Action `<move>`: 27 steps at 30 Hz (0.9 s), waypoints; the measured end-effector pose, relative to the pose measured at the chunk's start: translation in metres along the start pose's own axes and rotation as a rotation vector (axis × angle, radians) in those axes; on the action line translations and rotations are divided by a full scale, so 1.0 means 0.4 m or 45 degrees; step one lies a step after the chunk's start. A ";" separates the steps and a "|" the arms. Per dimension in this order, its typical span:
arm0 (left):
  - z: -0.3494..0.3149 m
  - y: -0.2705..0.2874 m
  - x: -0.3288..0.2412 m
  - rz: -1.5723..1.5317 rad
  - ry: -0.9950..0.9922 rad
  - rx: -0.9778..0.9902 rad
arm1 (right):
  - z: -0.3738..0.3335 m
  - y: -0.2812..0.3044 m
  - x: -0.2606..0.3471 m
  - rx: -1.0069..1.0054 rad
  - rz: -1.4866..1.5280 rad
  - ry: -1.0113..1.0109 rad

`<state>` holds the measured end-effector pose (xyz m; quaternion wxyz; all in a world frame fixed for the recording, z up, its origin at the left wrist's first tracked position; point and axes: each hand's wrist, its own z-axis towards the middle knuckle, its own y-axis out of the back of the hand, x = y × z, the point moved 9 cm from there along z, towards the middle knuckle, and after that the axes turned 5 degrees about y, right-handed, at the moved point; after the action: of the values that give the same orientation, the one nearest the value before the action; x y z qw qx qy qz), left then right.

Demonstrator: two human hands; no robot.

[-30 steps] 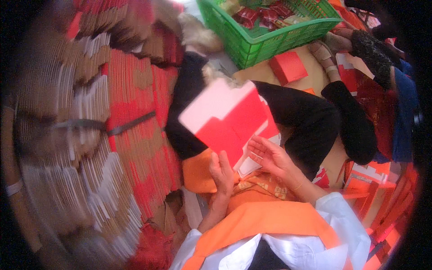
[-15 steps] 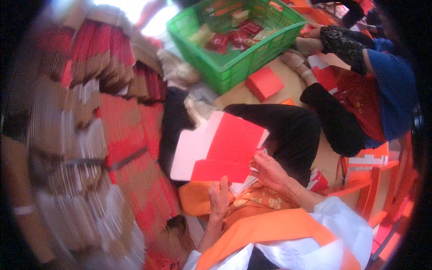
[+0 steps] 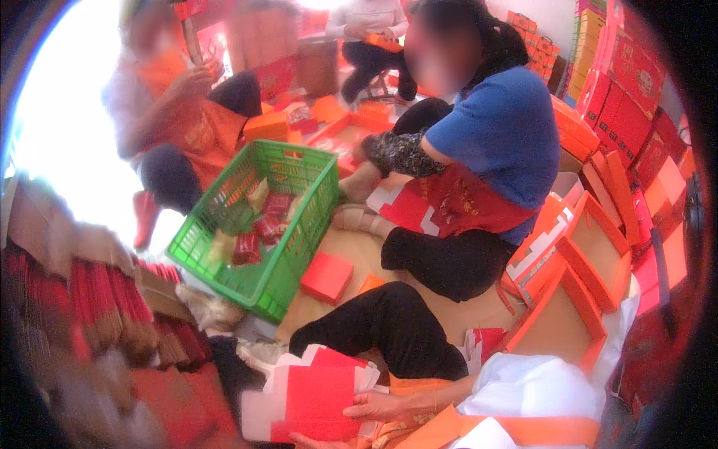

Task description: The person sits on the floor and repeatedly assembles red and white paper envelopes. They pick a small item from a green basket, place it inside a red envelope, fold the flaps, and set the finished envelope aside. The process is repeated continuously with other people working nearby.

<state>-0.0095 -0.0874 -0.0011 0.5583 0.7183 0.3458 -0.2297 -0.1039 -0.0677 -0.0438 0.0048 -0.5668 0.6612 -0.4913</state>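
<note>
A flat, unfolded red-and-white cardboard carton (image 3: 321, 393) lies over my lap at the bottom of the view. My right hand (image 3: 374, 406) grips its right side, fingers over the red face. At the lower edge, my left hand (image 3: 318, 441) holds the bottom of the same carton; most of that hand is cut off by the picture's edge. Beyond my bent knee stands a green plastic crate (image 3: 299, 258) with several red and pale packets (image 3: 263, 224) inside. Beside the crate sits a closed red box (image 3: 327, 278).
Bundled stacks of flat cardboard (image 3: 179, 404) crowd the left. Open orange box trays (image 3: 557, 322) lean at the right. A co-worker in a blue shirt (image 3: 501, 142) sits across from me. Another in an orange apron (image 3: 191, 135) sits behind the crate, and a third person is farther back.
My view has tilted up and right, so the crate, carton and hands sit lower and further left in the picture. Both hands stay on the carton. More of the co-workers now shows.
</note>
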 end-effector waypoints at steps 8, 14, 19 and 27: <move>-0.004 0.000 -0.055 -0.624 0.188 -0.074 | -0.069 -0.058 0.104 -0.135 -0.225 0.365; -0.044 0.041 -0.024 -1.324 0.479 -0.243 | -0.069 -0.094 0.085 0.003 -0.653 0.376; -0.068 0.010 0.019 -1.590 0.739 -0.390 | -0.135 -0.075 0.065 0.176 -0.527 0.046; -0.159 0.067 -0.004 -1.115 0.491 -0.063 | -0.167 -0.193 0.433 0.058 -1.373 1.131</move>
<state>0.0061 -0.0305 0.0347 0.3516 0.5211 0.7186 -0.2974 -0.1460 -0.1458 0.1368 -0.4987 -0.5612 0.2165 -0.6240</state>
